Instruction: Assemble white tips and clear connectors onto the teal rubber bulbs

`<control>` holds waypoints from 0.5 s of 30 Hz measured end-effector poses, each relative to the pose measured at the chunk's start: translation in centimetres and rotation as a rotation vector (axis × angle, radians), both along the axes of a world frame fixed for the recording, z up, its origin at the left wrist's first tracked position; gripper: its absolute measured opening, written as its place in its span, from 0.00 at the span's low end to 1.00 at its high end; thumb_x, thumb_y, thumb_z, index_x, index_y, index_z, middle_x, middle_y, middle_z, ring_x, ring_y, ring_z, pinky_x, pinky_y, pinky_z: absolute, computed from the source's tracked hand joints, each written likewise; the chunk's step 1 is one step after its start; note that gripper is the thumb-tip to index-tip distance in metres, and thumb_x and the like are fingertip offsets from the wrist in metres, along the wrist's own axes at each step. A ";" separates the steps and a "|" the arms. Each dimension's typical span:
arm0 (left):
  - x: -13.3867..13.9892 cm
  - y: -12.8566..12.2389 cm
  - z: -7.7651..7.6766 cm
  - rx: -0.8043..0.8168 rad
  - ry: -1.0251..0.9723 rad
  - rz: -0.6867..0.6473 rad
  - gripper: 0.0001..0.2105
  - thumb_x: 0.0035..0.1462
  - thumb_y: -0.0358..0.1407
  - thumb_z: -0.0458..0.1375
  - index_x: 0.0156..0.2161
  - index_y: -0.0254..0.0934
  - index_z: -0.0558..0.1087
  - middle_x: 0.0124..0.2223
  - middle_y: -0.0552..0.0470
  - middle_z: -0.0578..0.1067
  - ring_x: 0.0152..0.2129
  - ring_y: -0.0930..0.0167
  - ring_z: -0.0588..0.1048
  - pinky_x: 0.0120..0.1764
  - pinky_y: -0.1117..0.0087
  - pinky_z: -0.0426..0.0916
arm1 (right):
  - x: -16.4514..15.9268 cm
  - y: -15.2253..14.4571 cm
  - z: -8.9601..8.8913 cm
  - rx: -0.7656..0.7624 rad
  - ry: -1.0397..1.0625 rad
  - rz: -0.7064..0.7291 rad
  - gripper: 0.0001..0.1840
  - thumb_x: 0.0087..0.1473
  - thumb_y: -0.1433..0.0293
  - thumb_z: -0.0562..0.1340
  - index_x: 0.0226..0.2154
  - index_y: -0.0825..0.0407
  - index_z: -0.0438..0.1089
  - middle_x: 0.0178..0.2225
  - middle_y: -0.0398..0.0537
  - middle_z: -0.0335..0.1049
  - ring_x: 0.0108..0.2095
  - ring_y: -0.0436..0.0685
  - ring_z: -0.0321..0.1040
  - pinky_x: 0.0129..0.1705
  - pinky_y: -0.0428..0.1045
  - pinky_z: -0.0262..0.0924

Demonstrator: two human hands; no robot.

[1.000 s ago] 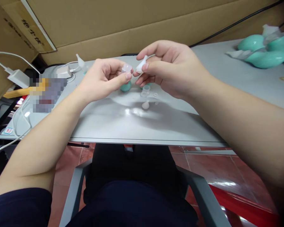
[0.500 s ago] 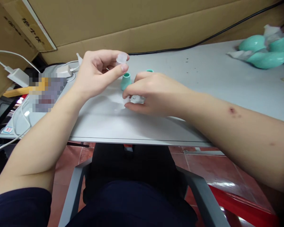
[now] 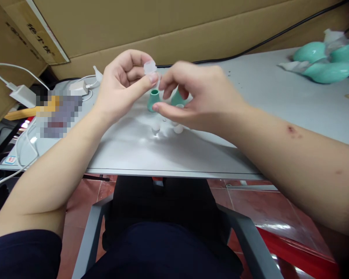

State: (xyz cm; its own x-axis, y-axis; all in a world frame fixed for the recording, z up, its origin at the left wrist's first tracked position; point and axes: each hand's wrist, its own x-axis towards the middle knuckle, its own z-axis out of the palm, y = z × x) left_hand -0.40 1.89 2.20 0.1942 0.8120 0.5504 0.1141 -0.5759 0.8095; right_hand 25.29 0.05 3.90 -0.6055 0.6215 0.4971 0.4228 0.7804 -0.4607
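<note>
Between its thumb and fingertips, my left hand [image 3: 123,79] pinches a small translucent plastic cap [image 3: 150,67], held above the table. My right hand [image 3: 199,93] hovers just right of it, thumb and fingers apart and slightly blurred. A thin translucent strip shows between the two hands; whether it belongs to the cap I cannot tell. Upright below the hands is a teal bulb [image 3: 152,101] with an open neck, by my right thumb tip. A second teal bulb [image 3: 178,99] is partly hidden behind my right hand. Small translucent pieces stand nearer me, including one piece [image 3: 155,128] and another piece [image 3: 178,128].
Several teal bulbs with whitish tips [image 3: 327,71] lie at the back right. White adapters and cables [image 3: 78,87] sit at the left beside a pixelated object [image 3: 62,116]. A black cable [image 3: 250,50] runs along the cardboard wall [image 3: 163,27]. The table's front edge [image 3: 163,173] is close to me.
My right hand has risen from the small translucent piece on the table, leaving it standing there, and moved up beside my left hand. The left hand still holds the cap, slightly tilted now.
</note>
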 end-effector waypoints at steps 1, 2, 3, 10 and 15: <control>0.2 -0.1 0.1 -0.019 0.012 0.010 0.36 0.51 0.74 0.88 0.48 0.56 0.81 0.44 0.57 0.91 0.47 0.57 0.88 0.52 0.48 0.82 | 0.0 0.1 0.2 -0.018 0.085 0.012 0.18 0.70 0.57 0.77 0.50 0.40 0.71 0.55 0.55 0.89 0.55 0.74 0.86 0.65 0.68 0.77; 0.4 -0.3 0.1 -0.037 0.033 0.025 0.35 0.55 0.75 0.85 0.49 0.55 0.78 0.44 0.56 0.91 0.50 0.55 0.89 0.52 0.48 0.81 | -0.1 0.2 0.3 -0.029 0.149 0.028 0.21 0.67 0.57 0.78 0.51 0.40 0.69 0.57 0.56 0.88 0.56 0.74 0.86 0.66 0.68 0.77; 0.6 -0.4 0.1 -0.052 0.063 0.030 0.34 0.60 0.75 0.82 0.51 0.54 0.76 0.44 0.55 0.90 0.54 0.53 0.89 0.54 0.48 0.81 | -0.2 0.3 0.4 -0.033 0.197 0.034 0.23 0.65 0.57 0.78 0.53 0.40 0.68 0.58 0.57 0.87 0.57 0.74 0.86 0.67 0.68 0.77; 0.8 -0.8 0.1 -0.015 0.086 -0.003 0.31 0.67 0.73 0.78 0.51 0.53 0.78 0.48 0.52 0.90 0.51 0.56 0.86 0.56 0.47 0.80 | -0.1 0.8 0.2 -0.007 0.190 -0.004 0.10 0.74 0.55 0.75 0.51 0.37 0.78 0.60 0.50 0.90 0.53 0.71 0.88 0.58 0.67 0.81; 0.6 -0.8 0.1 -0.057 0.039 0.012 0.32 0.53 0.71 0.87 0.49 0.57 0.82 0.40 0.56 0.87 0.38 0.62 0.80 0.50 0.47 0.83 | 0.1 0.1 0.6 -0.063 0.086 -0.004 0.06 0.82 0.55 0.71 0.54 0.35 0.82 0.57 0.48 0.93 0.56 0.72 0.88 0.68 0.69 0.79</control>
State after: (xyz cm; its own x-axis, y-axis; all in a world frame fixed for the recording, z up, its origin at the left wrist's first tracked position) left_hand 0.18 1.14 2.32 0.2044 0.8444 0.4952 0.1529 -0.5272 0.8359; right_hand 25.35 0.17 4.47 -0.5600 0.6555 0.5067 0.3826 0.7471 -0.5436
